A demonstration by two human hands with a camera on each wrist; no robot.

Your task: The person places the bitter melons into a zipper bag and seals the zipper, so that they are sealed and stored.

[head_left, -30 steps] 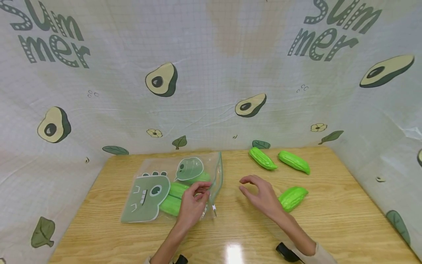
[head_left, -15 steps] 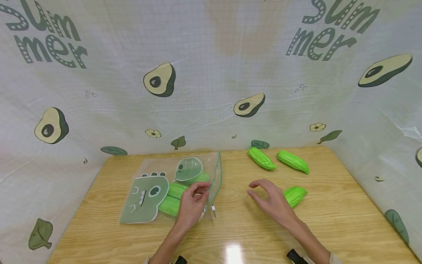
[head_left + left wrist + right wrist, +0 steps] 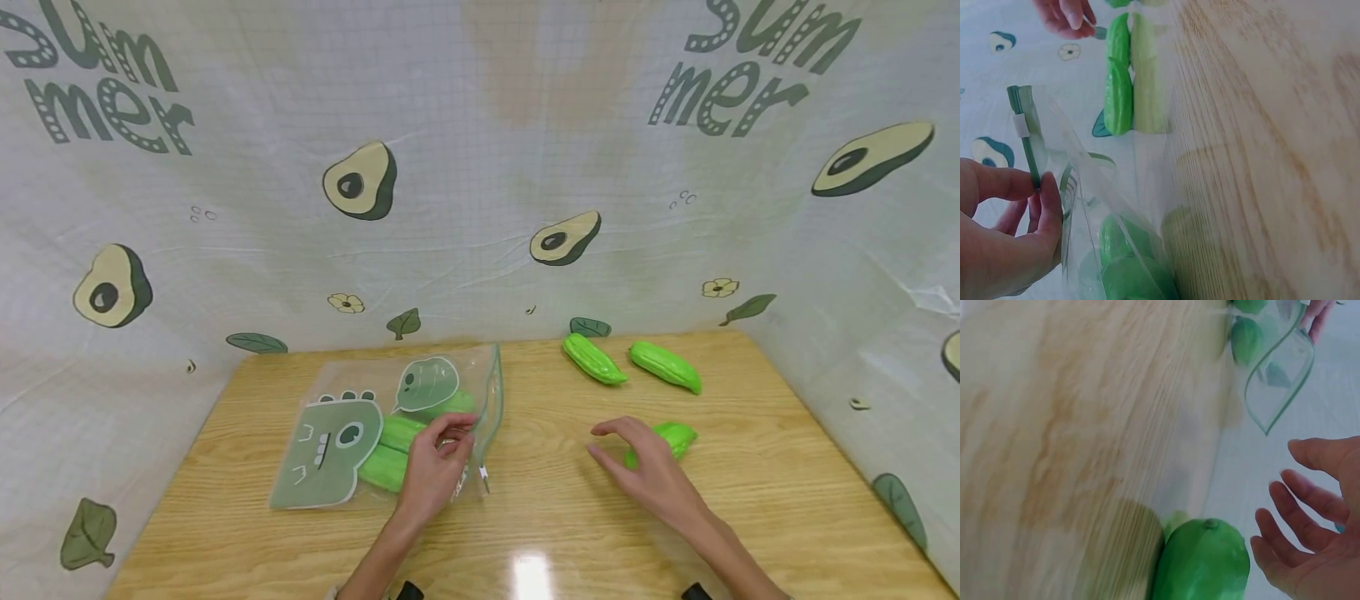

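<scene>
My left hand [image 3: 438, 467] pinches the green-edged rim of a clear zip bag [image 3: 483, 375], holding its mouth raised and parted toward the right. A white slider [image 3: 1020, 125] sits on the bag's zip, above the fingers in the left wrist view. Inside the bag lie several bright green, ridged, gourd-like vegetables [image 3: 382, 468]. My right hand [image 3: 648, 467], fingers loosely bent and holding nothing, hovers beside a similar green vegetable [image 3: 1204, 562] on the table. In the head view the hand covers part of that vegetable.
Two more green vegetables, one on the left [image 3: 592, 359] and one on the right [image 3: 666, 367], lie at the table's back right. The wooden table [image 3: 247, 550] meets a pale cloth [image 3: 450, 275] printed with avocados behind it and at the sides.
My right hand has moved away from the bag, to the right and slightly nearer, over to the closest loose vegetable. My left hand keeps its pinch on the bag's rim.
</scene>
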